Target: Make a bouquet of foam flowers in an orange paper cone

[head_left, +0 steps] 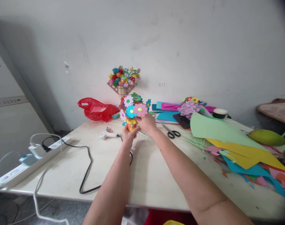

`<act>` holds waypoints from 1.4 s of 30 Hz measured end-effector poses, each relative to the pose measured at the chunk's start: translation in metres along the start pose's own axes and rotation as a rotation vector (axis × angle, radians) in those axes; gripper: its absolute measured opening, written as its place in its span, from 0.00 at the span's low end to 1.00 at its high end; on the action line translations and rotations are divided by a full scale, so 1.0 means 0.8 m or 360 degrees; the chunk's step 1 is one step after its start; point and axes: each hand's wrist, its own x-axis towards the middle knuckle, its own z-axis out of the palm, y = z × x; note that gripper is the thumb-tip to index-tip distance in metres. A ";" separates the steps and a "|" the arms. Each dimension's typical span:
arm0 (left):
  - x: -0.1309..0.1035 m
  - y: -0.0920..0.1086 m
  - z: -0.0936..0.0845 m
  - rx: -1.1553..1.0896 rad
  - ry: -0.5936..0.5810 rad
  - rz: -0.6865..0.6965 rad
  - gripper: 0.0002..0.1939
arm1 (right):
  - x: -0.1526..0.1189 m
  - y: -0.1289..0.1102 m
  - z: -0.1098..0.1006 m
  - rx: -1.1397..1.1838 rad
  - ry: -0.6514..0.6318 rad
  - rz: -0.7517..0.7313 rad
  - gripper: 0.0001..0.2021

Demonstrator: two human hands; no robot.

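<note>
A bouquet of craft flowers [131, 111] in pink, blue, lilac and green stands in a small orange pot [132, 125] near the middle of the table. My left hand [129, 133] is closed around the lower part of this pot. Just under the large pink flower [140, 109], my right hand [147, 122] reaches into the bouquet from the right with its fingers bent together. Its fingertips are partly hidden among the petals, so the exact spot it grips is unclear. A white glue gun [109, 134] lies to the left, and black-handled scissors [171, 131] lie to the right.
A power strip [31, 162] with plugs and cables runs along the left. A red plastic bag [97, 110] lies at the back. Coloured sheets [227, 131], scraps, a phone [182, 120] and a green fruit [266, 137] spread over the right. A flower basket [122, 89] hangs on the wall.
</note>
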 end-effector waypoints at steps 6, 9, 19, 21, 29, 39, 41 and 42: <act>0.001 0.000 0.000 -0.0018 0.0002 -0.0017 0.23 | 0.001 -0.001 -0.008 0.0046 -0.0084 0.0022 0.17; 0.000 0.001 0.002 -0.0036 -0.0007 0.0000 0.22 | 0.001 -0.001 -0.009 0.0047 -0.0080 -0.0002 0.16; -0.004 0.009 0.006 -0.0068 0.0002 0.0013 0.21 | 0.002 0.001 -0.003 0.0048 -0.0037 -0.0049 0.17; -0.004 0.009 0.005 -0.0079 0.0005 0.0019 0.20 | 0.002 0.001 -0.004 0.0055 -0.0016 -0.0055 0.18; -0.002 0.007 0.001 -0.0091 0.0002 0.0021 0.21 | -0.001 -0.005 -0.013 0.0124 -0.0029 -0.0075 0.15; 0.001 0.004 0.000 -0.0097 0.0018 0.0075 0.20 | -0.002 -0.005 -0.005 0.0111 -0.0026 -0.0032 0.17; 0.001 0.005 0.000 -0.0092 0.0030 0.0078 0.20 | -0.003 -0.006 -0.003 0.0107 0.0003 -0.0044 0.17; 0.001 0.005 0.000 -0.0093 0.0031 0.0080 0.20 | -0.003 -0.006 -0.003 0.0109 0.0015 -0.0053 0.17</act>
